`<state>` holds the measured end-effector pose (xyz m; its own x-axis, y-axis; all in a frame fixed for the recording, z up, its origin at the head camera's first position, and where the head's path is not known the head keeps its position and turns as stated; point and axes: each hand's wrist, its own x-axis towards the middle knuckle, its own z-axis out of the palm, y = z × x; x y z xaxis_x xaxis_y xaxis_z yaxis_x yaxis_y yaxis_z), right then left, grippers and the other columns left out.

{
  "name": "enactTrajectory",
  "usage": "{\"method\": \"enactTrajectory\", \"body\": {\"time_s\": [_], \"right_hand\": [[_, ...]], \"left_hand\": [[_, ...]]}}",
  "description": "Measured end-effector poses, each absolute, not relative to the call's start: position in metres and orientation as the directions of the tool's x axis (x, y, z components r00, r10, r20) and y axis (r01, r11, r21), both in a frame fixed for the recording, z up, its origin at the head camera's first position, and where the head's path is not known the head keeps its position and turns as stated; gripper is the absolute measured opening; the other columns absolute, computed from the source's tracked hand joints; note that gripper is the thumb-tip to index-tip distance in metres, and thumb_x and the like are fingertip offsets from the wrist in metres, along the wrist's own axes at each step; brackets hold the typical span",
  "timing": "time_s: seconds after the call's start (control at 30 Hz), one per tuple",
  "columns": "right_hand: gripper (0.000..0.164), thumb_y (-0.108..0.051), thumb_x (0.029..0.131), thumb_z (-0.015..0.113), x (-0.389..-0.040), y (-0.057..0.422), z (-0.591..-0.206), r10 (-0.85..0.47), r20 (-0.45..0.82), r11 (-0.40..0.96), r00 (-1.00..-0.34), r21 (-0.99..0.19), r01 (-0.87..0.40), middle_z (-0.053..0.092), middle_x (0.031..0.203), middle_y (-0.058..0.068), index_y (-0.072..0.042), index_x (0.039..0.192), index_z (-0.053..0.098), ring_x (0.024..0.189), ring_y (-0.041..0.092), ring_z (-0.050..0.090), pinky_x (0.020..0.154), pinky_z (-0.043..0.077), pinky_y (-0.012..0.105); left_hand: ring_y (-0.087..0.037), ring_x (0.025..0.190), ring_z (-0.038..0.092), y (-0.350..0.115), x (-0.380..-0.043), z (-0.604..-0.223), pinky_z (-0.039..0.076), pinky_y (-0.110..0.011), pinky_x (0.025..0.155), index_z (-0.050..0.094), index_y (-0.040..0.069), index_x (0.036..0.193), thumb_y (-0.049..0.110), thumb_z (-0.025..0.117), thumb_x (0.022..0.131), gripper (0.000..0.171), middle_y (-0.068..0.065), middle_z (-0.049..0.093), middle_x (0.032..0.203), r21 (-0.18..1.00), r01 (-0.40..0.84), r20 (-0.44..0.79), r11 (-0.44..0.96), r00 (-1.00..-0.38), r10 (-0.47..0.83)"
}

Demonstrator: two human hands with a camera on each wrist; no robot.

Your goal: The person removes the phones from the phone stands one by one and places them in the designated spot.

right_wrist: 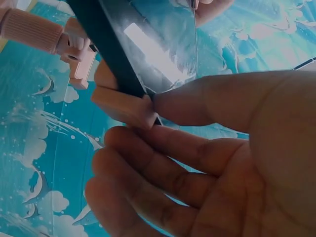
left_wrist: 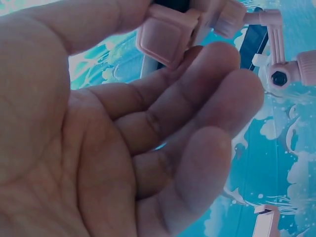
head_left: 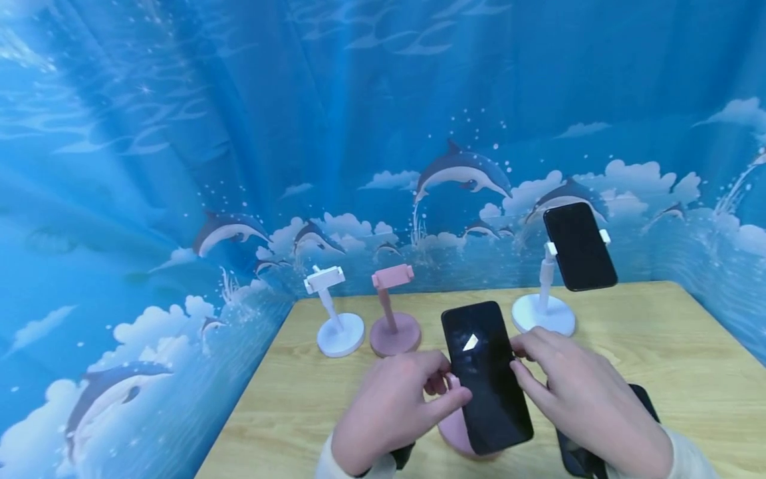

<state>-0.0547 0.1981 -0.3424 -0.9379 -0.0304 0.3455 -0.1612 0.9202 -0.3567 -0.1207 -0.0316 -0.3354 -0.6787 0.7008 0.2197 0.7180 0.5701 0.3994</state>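
A black smartphone (head_left: 493, 392) stands tilted, screen up, in a pink phone stand whose round base (head_left: 456, 434) shows partly below it. My left hand (head_left: 397, 399) is at the phone's left edge. Its thumb and index finger pinch the stand's pink clamp jaw (left_wrist: 163, 39), while the other fingers curl loosely. On the opposite edge, my right hand (head_left: 583, 389) pinches the other pink clamp end (right_wrist: 123, 106) between thumb and index finger, against the phone's side. The phone hides most of the stand's post in the head view.
A white phone stand (head_left: 341, 334) and another pink one (head_left: 395, 334) stand at the back left. At the back right, a white stand (head_left: 543, 315) carries a black phone (head_left: 580, 246). Another dark phone (head_left: 645, 402) lies partly under my right wrist. A dolphin-print curtain (head_left: 359, 133) hangs behind the table.
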Motion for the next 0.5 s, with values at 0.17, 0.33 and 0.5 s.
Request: {"method": "enactTrajectory", "body": {"time_s": [0.17,0.33,0.5], "right_hand": [[0.011,-0.027,0.087,0.068,-0.0547,0.1973,-0.3435,-0.016,0.33,0.917,-0.944,-0.372,-0.145,0.06,0.087,-0.013,-0.025,0.096,0.064,0.069,0.001,0.05,0.057,0.046,0.025],[0.003,-0.028,0.088,0.066,-0.0549,0.1967,-0.344,-0.016,0.315,0.916,-0.949,-0.376,-0.14,0.056,0.079,-0.017,-0.027,0.089,0.063,0.068,0.0,0.05,0.057,0.045,0.026],[0.005,-0.029,0.09,0.064,-0.0545,0.1962,-0.3445,-0.024,0.296,0.916,-0.955,-0.376,-0.14,0.055,0.078,-0.018,-0.029,0.086,0.06,0.069,-0.001,0.052,0.057,0.045,0.027]], "left_hand": [[0.007,0.069,0.053,-0.0361,-0.1246,-0.3369,0.044,-0.013,0.061,0.065,0.03,0.09,0.056,0.058,0.087,0.027,0.023,0.056,0.075,0.388,0.762,0.271,0.519,-0.632,0.726],[0.007,0.071,0.053,-0.0386,-0.1271,-0.3376,0.044,-0.013,0.063,0.063,0.03,0.09,0.055,0.058,0.088,0.025,0.022,0.057,0.078,0.388,0.781,0.283,0.49,-0.607,0.743],[0.008,0.072,0.053,-0.04,-0.1275,-0.3402,0.044,-0.011,0.064,0.061,0.03,0.088,0.047,0.06,0.09,0.017,0.023,0.056,0.079,0.346,0.81,0.317,0.473,-0.576,0.754]]}}
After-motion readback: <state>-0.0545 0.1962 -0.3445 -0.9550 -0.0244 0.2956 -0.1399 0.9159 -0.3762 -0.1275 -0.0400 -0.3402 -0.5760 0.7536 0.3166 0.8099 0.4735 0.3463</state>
